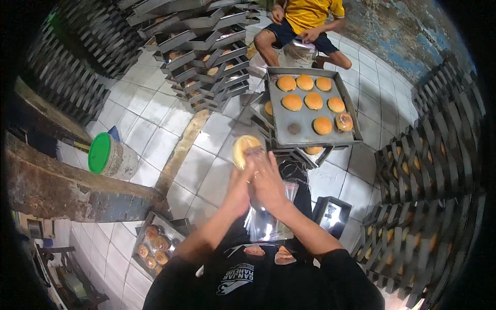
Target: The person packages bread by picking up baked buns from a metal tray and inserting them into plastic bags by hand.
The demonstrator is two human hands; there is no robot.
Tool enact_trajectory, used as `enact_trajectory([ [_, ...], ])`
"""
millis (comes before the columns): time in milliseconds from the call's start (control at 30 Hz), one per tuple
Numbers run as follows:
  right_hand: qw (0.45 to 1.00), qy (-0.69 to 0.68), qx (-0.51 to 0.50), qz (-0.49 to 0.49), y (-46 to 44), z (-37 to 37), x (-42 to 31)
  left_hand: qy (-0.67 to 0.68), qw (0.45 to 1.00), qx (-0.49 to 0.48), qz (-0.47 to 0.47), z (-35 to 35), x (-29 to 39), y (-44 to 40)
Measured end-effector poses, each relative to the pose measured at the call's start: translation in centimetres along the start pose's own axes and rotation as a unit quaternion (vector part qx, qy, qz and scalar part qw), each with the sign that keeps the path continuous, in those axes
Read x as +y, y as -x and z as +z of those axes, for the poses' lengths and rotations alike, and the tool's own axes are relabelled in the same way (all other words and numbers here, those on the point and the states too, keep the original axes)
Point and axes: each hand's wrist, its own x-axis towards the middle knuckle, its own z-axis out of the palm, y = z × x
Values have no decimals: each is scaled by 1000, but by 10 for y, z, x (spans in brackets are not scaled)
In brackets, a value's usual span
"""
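Since the nearest bags (266, 225) lie loose, they could slide if jostled; just beyond, left hand (238, 190) and right hand (268, 187) grip film (254, 152) and bun (239, 150), which squeezing might dent. Farther off, the tray (282, 124) could shift if bumped.

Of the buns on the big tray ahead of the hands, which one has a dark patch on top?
The rightmost bun on the big tray; the other seven buns there show plain golden tops.

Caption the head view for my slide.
Left hand and right hand hold a bun and clear plastic near a tray of golden buns.
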Motion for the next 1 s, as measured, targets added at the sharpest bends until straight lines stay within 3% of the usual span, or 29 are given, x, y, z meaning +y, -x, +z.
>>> enact_trajectory([
  [67,1000,18,19,-15,-7,-17,3,36,999,-22,27,-9,-7,-8],
  [167,999,-14,-46,15,-20,-21,10,253,962,-85,-57,-11,25,-41],
  [233,996,-15,-83,44,-25,-19,25,196,980,-27,34,13,3,-42],
  [300,997,-43,-60,-37,-31,-49,19,157,981,77,88,27,-4,-46],
  [333,994,-60,-49,-71,-30,-58,15,194,979,53,47,19,1,-46],
  [367,992,-114,-22,-55,-27,-55,19,230,973,26,6,8,10,-49],
  [400,982,-178,-59,-22,-21,-51,16,269,962,-1,-35,9,24,-48],
  [433,966,-240,-97,13,-12,-47,10,306,947,50,-82,15,34,-44],
  [467,943,-300,-135,49,-6,-41,5,299,951,19,-74,11,29,-46],
  [500,967,-248,-63,-17,-6,-29,2,291,955,-14,-64,5,21,-49],
  [533,916,-378,-135,-5,0,-34,-2,280,957,-45,-53,0,15,-53],
  [600,749,-608,-262,9,7,-54,-14,236,971,6,-48,-14,19,-69],
  [700,750,-596,-268,104,25,-64,-6,252,967,43,-12,-45,37,-63],
  [733,752,-586,-271,133,27,-66,-2,251,967,36,-40,-40,38,-51],
  [767,909,-384,-80,137,15,-59,-2,251,965,31,-67,-28,44,-29],
  [800,974,-145,118,127,4,-49,-2,249,963,28,-96,-20,46,-7],
  [833,982,-134,116,72,8,-47,2,241,957,-67,-149,-15,45,8],
  [867,987,-130,96,18,1,-47,4,219,954,-72,-190,-20,38,9],
  [933,990,-122,49,-54,9,-53,-10,-62,995,58,-55,-33,34,3],
  [967,987,-138,71,-44,1,-49,-2,-23,998,22,-62,-36,35,-2],
  [1000,980,-180,56,68,-2,-43,12,19,998,-15,-62,-37,39,-10],
])
